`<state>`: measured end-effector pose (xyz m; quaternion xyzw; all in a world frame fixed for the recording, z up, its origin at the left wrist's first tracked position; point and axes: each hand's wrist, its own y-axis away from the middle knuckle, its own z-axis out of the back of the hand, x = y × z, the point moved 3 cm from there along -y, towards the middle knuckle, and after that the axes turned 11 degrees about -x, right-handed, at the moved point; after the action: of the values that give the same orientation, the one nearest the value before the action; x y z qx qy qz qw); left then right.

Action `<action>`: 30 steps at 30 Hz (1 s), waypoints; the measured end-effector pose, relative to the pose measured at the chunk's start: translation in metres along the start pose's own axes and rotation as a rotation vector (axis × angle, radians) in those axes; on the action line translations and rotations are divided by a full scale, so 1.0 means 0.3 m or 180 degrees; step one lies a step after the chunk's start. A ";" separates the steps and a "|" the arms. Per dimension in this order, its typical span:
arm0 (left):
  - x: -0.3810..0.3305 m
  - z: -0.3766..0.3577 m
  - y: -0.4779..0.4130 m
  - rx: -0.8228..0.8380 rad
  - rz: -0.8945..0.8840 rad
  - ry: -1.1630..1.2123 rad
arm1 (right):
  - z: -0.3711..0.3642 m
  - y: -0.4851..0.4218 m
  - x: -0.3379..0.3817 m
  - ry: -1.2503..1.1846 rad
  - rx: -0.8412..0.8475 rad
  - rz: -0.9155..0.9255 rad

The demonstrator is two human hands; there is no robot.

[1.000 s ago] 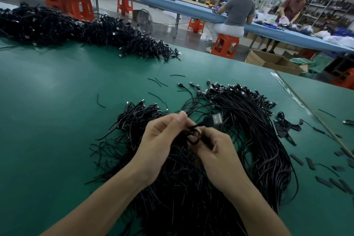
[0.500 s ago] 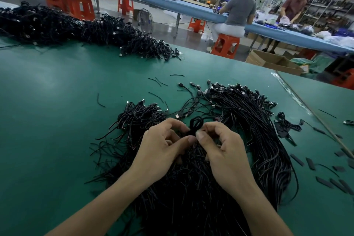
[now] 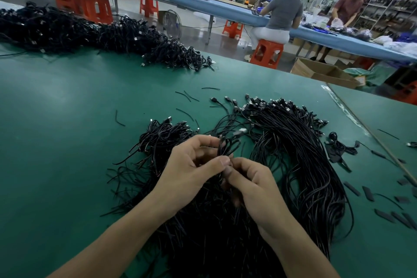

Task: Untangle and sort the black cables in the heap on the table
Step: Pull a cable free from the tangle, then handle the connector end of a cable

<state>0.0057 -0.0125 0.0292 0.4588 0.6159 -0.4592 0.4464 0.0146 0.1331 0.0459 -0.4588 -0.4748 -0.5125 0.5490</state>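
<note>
pinching one thin black cable (image 3: 226,146) between both hands, i hold it just above the heap (image 3: 214,244) that spreads under my wrists. my left hand (image 3: 194,171) closes thumb and curled fingers on the foot of a small loop in the cable. my right hand (image 3: 255,189) nips the same cable just below, so the two thumbs nearly touch. neither hand is slack, and both grasp this one cable and nothing else that i can see.

the loop stands up from the pinch and leans away from me, its long axis running toward the far edge of the table (image 3: 67,153). beyond its top a pale plug (image 3: 241,131) shows, blurred, pointing off to the right. i judge it belongs to this cable, though i cannot be sure.

that direction matters. the straightened bundle (image 3: 311,176) lies to the right, close beside my right hand, its plugs gathered at the far end. a tangled clump (image 3: 162,137) sits to the left beyond my left hand. so the next move looks like drawing the loop open along that far-pointing axis, then carrying the cable right, with the right hand nearer.

short offcuts (image 3: 187,96) lie past the heap, flat black strips (image 3: 367,193) on the right, and a long far pile (image 3: 90,31) along the table's back edge.
</note>
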 end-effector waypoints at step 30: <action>0.052 0.185 -0.210 -0.1018 -0.1561 -0.4184 | 0.259 -0.239 -0.221 0.3058 -0.0946 -0.0788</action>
<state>-0.0514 -0.0739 0.0138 -0.1351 0.3648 -0.6316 0.6706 -0.0625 0.2145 -0.0086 -0.1851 -0.1419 -0.7885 0.5691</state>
